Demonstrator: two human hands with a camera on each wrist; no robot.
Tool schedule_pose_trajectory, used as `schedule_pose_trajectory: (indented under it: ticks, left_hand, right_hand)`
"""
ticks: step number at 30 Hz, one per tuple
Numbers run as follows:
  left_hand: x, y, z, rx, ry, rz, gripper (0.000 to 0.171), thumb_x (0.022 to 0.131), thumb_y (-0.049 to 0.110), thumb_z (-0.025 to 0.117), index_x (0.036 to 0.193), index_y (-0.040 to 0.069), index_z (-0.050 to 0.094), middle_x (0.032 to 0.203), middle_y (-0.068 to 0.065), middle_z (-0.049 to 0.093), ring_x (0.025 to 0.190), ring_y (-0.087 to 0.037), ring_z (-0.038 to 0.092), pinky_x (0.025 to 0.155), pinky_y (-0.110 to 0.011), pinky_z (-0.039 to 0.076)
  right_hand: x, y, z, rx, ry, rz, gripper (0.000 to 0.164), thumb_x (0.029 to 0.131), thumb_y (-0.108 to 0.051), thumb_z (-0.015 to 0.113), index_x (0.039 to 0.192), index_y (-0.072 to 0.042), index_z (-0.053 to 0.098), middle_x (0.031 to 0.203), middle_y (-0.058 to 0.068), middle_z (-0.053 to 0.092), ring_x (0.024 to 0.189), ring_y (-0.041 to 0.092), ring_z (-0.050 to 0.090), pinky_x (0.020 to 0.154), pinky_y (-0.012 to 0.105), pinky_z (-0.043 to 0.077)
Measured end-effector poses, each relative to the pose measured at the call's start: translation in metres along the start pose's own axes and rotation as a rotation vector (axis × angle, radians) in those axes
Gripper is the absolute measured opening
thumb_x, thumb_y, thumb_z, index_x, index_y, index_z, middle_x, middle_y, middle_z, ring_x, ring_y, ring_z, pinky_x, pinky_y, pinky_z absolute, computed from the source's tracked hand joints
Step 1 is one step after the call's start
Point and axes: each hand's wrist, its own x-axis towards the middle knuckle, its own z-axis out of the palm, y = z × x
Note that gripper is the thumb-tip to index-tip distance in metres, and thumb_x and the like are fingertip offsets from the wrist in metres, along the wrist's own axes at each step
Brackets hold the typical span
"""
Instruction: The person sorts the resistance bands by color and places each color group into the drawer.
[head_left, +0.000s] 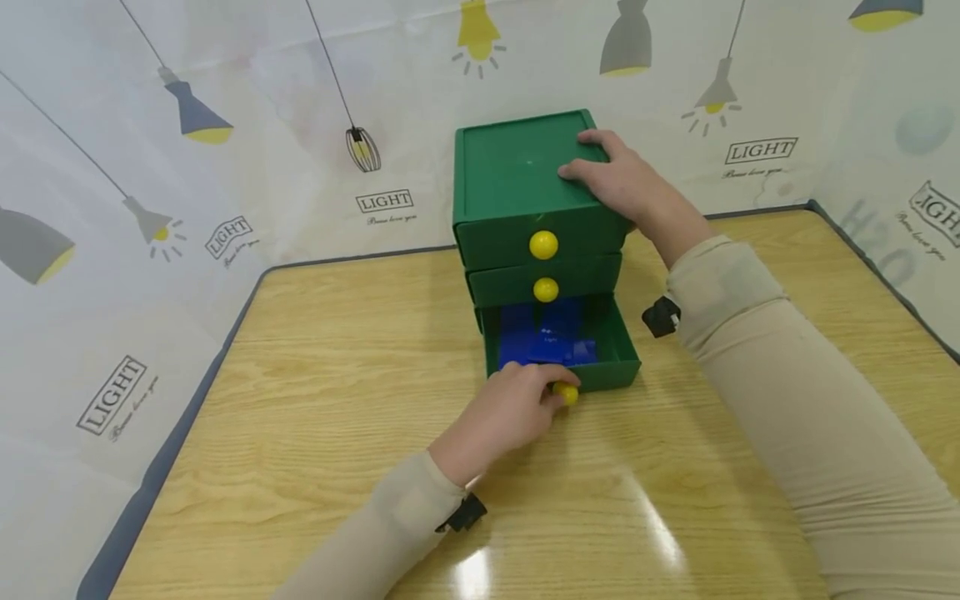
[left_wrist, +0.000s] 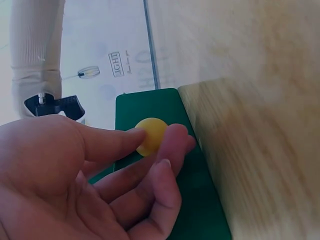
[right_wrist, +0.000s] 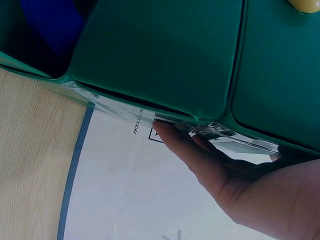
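A green drawer cabinet (head_left: 517, 175) with three drawers stands at the back of the table. Its bottom drawer (head_left: 611, 377) is pulled out, and several blue glossy pieces (head_left: 551, 333) lie inside. My left hand (head_left: 517, 408) pinches that drawer's yellow knob (left_wrist: 151, 135) between thumb and fingers. On the cabinet's top right edge rests my right hand (head_left: 618, 179), two digits on the top. Its other fingers lie straight along the right side in the right wrist view. The upper two drawers, each with a yellow knob (head_left: 543, 245), are closed.
The wooden table (head_left: 337, 375) has a dark edge strip. Behind it hangs a white sheet (head_left: 300, 183) printed with lamps and the word LIGHT. Black wrist cameras (head_left: 465, 512) sit under both sleeves.
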Motion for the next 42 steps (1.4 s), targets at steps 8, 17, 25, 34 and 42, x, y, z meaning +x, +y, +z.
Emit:
schedule_pose_trajectory:
  ticks: [8, 17, 25, 34, 42]
  left_hand:
    - [0.014, -0.003, -0.007, 0.027, -0.007, -0.049, 0.024, 0.107, 0.018, 0.065, 0.129, 0.022, 0.074, 0.111, 0.002, 0.073, 0.061, -0.014, 0.051, 0.056, -0.023, 0.039]
    - [0.060, -0.016, -0.013, 0.161, 0.081, -0.159, 0.032, 0.108, 0.016, 0.061, 0.139, 0.026, 0.064, 0.113, -0.001, 0.074, 0.078, -0.020, 0.060, 0.060, -0.027, 0.047]
    - [0.076, -0.031, -0.022, 0.055, 0.109, -0.193, 0.033, 0.109, 0.015, 0.058, 0.136, 0.028, 0.073, 0.131, 0.000, 0.074, 0.080, -0.019, 0.054, 0.068, -0.028, 0.045]
    - [0.075, -0.033, -0.011, -0.015, 0.161, -0.181, 0.035, 0.108, 0.014, 0.057, 0.136, 0.028, 0.073, 0.122, -0.002, 0.075, 0.060, -0.014, 0.045, 0.055, -0.026, 0.035]
    - [0.077, -0.038, -0.011, -0.073, 0.153, -0.194, 0.035, 0.110, 0.016, 0.054, 0.138, 0.029, 0.071, 0.102, -0.001, 0.072, 0.053, -0.012, 0.042, 0.052, -0.026, 0.036]
  right_hand:
    - [0.000, 0.000, -0.002, 0.007, 0.001, -0.001, 0.079, 0.105, -0.058, 0.051, 0.170, -0.043, 0.009, 0.182, 0.007, 0.001, 0.158, 0.043, 0.029, 0.127, 0.064, 0.032]
    - [0.001, 0.003, -0.001, 0.002, 0.007, -0.007, 0.079, 0.106, -0.057, 0.051, 0.171, -0.041, 0.009, 0.182, 0.008, 0.001, 0.159, 0.045, 0.029, 0.125, 0.066, 0.034]
    - [0.002, 0.001, 0.002, 0.001, -0.007, -0.005, 0.079, 0.105, -0.057, 0.051, 0.170, -0.041, 0.009, 0.181, 0.009, 0.004, 0.157, 0.045, 0.033, 0.122, 0.067, 0.038]
    - [0.002, 0.003, -0.001, 0.017, -0.017, -0.002, 0.080, 0.105, -0.058, 0.052, 0.170, -0.043, 0.009, 0.181, 0.010, 0.002, 0.156, 0.047, 0.033, 0.121, 0.069, 0.038]
    - [0.005, 0.003, 0.003, 0.026, -0.011, -0.023, 0.078, 0.105, -0.056, 0.052, 0.170, -0.042, 0.010, 0.182, 0.007, 0.003, 0.159, 0.042, 0.030, 0.126, 0.065, 0.034]
